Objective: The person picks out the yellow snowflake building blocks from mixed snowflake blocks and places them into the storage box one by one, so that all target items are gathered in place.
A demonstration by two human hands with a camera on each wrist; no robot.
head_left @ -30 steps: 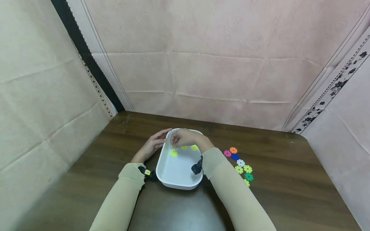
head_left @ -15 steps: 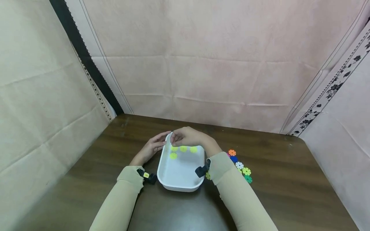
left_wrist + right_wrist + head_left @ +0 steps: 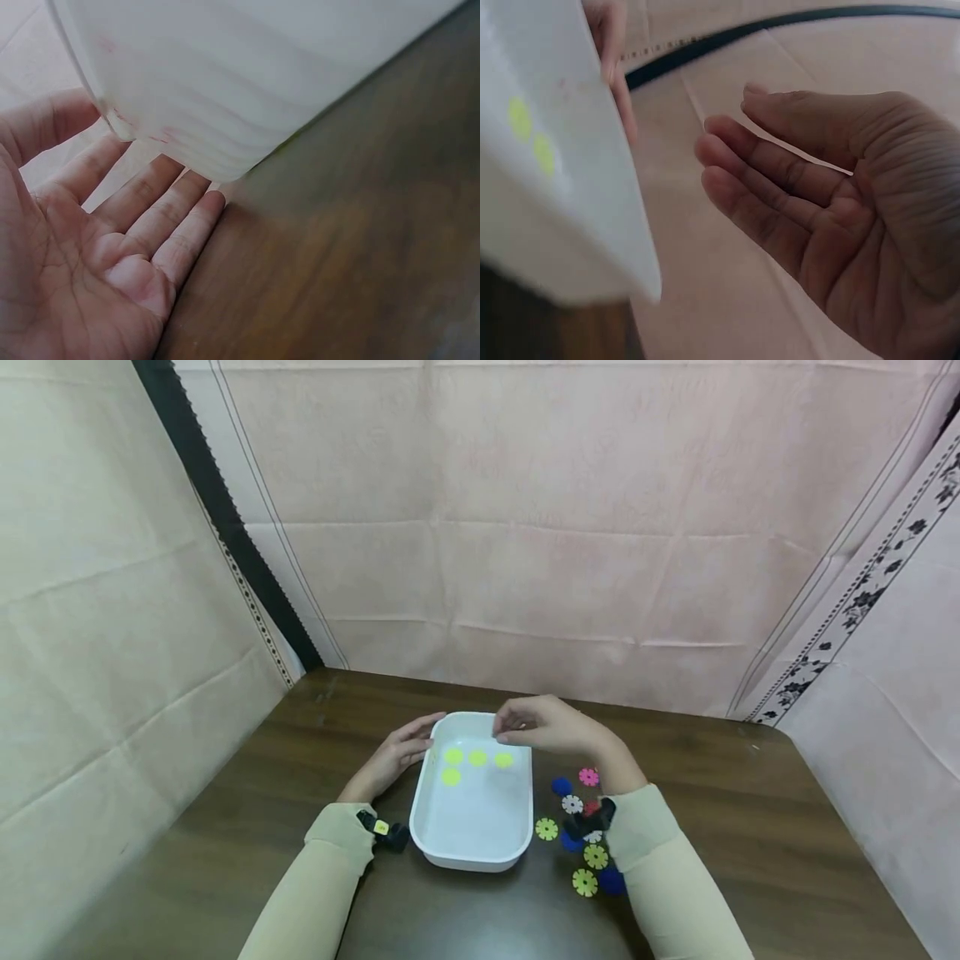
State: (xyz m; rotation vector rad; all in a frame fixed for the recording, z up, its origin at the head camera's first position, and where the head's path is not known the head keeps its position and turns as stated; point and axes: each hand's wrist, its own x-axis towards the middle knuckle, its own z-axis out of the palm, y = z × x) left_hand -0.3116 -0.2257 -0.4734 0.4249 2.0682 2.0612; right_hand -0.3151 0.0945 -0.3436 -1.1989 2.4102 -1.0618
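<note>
A white rectangular tray point(image 3: 474, 827) stands on the table, with several yellow-green flower-shaped discs point(image 3: 477, 757) lying flat toward its far end. My left hand point(image 3: 393, 755) is at the tray's far left side; in the left wrist view that hand point(image 3: 97, 247) has its thumb at the rim and its straight fingers reaching along the outside of the tray point(image 3: 217, 82). Over the far right corner hovers my right hand point(image 3: 551, 727). The right wrist view shows that hand point(image 3: 810, 202) with fingers loosely bent and nothing between them, apart from the tray wall point(image 3: 622, 225).
Right of the tray, under and around the right wrist, lie several loose flower-shaped discs: yellow-green point(image 3: 547, 829), blue point(image 3: 611, 882), white point(image 3: 572, 804), pink point(image 3: 588, 777) and red. Cloth panels point(image 3: 525, 568) rise behind the wooden table point(image 3: 750, 827) and at both sides.
My right hand has moved right, from above the tray's far left part to its far right corner. More discs on the table now show. The left hand stays at the tray.
</note>
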